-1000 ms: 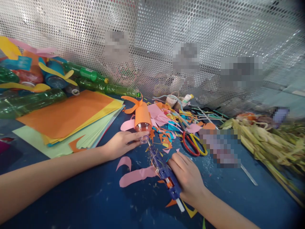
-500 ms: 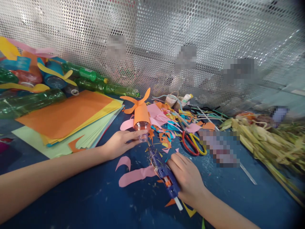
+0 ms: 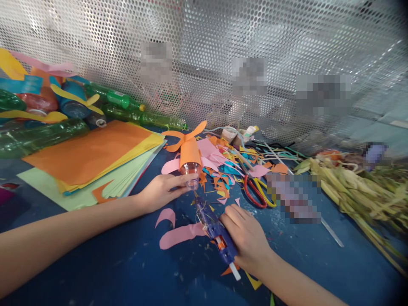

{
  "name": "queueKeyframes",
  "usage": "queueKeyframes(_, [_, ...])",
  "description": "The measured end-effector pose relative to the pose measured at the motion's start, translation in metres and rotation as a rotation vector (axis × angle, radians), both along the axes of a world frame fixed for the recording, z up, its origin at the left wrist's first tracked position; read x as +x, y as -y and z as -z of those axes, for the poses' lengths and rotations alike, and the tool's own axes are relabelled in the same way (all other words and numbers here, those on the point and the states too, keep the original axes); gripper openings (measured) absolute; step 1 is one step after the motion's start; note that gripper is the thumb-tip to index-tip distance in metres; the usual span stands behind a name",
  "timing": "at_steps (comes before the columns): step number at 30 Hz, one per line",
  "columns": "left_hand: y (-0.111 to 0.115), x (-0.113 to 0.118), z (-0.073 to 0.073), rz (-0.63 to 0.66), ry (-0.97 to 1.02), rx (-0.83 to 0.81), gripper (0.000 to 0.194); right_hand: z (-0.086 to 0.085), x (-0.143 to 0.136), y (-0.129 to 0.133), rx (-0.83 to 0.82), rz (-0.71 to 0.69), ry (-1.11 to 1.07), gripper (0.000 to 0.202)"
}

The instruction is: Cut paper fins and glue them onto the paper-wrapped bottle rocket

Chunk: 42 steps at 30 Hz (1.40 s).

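Observation:
My left hand [image 3: 162, 191] grips the neck end of a clear plastic bottle [image 3: 191, 169], which lies on the table with its mouth toward me. Orange paper wraps the bottle's body, and curved orange paper strips [image 3: 185, 137] stick out at its far end. My right hand [image 3: 244, 236] is closed around a blue hot glue gun [image 3: 216, 231] with a white glue stick [image 3: 235, 271] poking from its back. The gun's nozzle tip is at the bottle's mouth; whether it touches is unclear. Pink paper cutouts [image 3: 181, 236] lie just left of the gun.
Stacked coloured paper [image 3: 92, 157] lies left, with green bottles [image 3: 41, 136] behind. Red-and-yellow scissors [image 3: 255, 191] rest by paper scraps [image 3: 223, 170]. Dry husks [image 3: 347, 187] spread at right. A perforated metal screen [image 3: 207, 51] stands behind the table.
The glue gun in my right hand has shifted slightly left, its tip moving from the right side of the bottle's mouth to just below it. My left hand has barely moved.

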<state>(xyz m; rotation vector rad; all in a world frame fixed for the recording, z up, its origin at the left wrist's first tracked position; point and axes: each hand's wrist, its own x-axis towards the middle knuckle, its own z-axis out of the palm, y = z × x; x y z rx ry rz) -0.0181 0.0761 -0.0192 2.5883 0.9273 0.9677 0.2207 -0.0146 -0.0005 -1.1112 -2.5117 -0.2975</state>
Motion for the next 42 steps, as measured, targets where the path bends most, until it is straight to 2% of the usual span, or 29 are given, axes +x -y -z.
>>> queueKeyframes(6, [0.002, 0.000, -0.003, 0.008, -0.072, -0.037, 0.038, 0.000, -0.003, -0.001, -0.016, -0.019, -0.008, 0.033])
queueKeyframes(21, [0.001, -0.001, 0.001, 0.055, -0.086, -0.019, 0.042, -0.001, -0.005, -0.003, -0.042, -0.016, 0.011, 0.036])
queueKeyframes(26, [0.001, 0.000, 0.000, 0.064, -0.054, -0.017, 0.042, -0.010, 0.000, 0.000, -0.090, 0.014, 0.003, 0.036])
queueKeyframes(28, [0.002, 0.002, -0.001, 0.060, -0.044, -0.016, 0.043, -0.020, 0.007, 0.003, -0.201, 0.050, -0.038, 0.032])
queueKeyframes(31, [0.004, 0.004, -0.004, 0.061, -0.060, -0.048, 0.046, -0.038, 0.022, 0.009, -0.474, 0.074, -0.135, 0.024])
queueKeyframes(33, [0.007, 0.006, -0.007, 0.072, -0.081, -0.090, 0.048, -0.049, 0.032, 0.010, -0.532, 0.127, -0.241, 0.022])
queueKeyframes(35, [0.012, 0.007, -0.011, 0.070, -0.119, -0.136, 0.054, -0.056, 0.038, 0.009, -0.661, 0.185, -0.233, 0.023])
queueKeyframes(39, [0.020, 0.006, -0.017, 0.143, -0.192, -0.206, 0.079, -0.057, 0.032, 0.007, -0.951, 0.176, -0.165, 0.026])
queueKeyframes(42, [0.022, 0.004, -0.019, 0.233, -0.202, -0.210, 0.086, -0.049, 0.020, 0.009, -0.993, 0.174, -0.216, 0.030])
